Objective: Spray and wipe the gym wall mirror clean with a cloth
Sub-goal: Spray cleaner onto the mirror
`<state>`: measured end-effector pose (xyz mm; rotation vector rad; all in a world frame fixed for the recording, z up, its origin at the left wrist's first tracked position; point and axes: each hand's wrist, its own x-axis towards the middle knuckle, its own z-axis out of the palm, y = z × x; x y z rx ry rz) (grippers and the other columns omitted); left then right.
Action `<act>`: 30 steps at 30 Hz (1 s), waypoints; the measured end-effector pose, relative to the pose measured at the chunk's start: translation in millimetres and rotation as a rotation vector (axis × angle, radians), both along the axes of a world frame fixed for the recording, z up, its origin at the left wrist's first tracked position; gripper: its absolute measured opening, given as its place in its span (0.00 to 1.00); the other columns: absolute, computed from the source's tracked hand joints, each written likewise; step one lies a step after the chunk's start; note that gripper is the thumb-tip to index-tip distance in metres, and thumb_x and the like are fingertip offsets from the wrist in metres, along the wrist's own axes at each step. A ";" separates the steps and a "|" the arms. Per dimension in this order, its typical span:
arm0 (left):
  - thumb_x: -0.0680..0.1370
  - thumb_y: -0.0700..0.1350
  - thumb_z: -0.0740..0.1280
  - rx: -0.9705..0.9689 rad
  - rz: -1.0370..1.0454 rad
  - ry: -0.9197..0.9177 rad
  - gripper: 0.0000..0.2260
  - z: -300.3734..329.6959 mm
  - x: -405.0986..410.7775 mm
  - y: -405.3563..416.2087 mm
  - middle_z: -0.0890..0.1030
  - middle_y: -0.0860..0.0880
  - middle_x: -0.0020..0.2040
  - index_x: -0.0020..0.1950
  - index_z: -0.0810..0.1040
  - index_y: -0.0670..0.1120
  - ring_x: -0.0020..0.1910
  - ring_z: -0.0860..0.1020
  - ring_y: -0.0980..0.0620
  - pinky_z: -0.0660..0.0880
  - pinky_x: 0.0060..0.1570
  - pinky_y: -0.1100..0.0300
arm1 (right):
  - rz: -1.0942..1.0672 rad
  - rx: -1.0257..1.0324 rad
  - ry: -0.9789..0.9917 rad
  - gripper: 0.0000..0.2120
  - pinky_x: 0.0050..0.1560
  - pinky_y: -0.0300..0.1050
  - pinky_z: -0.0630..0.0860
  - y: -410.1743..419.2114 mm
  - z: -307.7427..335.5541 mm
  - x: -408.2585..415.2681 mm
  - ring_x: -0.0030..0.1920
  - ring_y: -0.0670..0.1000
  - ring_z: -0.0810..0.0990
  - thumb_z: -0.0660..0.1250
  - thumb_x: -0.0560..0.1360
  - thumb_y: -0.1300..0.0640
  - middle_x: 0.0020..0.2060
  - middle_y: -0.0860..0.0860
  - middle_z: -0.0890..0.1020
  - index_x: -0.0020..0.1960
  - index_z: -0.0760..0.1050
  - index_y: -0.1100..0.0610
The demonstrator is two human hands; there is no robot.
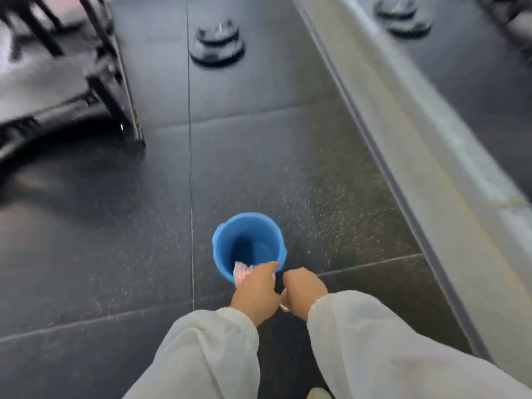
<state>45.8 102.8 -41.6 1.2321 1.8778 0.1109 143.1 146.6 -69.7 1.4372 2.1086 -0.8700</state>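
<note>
Reaching over a round blue plastic bucket (249, 243) on the dark speckled rubber floor (95, 254), left hand (254, 292) pinches a red-and-white striped cloth (240, 272) at the near rim. Right hand (303, 289) is curled — grasp unclear. Open floor left; grey wall ledge (426, 156) under the mirror (472, 59) right, black rack (112, 82) and weight plates (217, 43) ahead.

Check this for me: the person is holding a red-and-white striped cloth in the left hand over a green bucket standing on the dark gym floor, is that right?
Not quite: the bucket is blue, not green, as the head view shows. The rest holds: the left hand holds the red-and-white striped cloth at the bucket's near rim, and the bucket stands on the dark gym floor.
</note>
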 end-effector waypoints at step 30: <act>0.79 0.38 0.60 1.153 -0.607 -0.687 0.05 693.8 290.7 121.2 0.75 0.51 0.39 0.52 0.72 0.45 0.37 0.75 0.52 0.77 0.35 0.60 | -0.696 1.449 0.596 0.10 0.44 0.42 0.72 25.6 751.4 282.9 0.46 0.53 0.77 0.65 0.75 0.57 0.45 0.54 0.79 0.51 0.76 0.63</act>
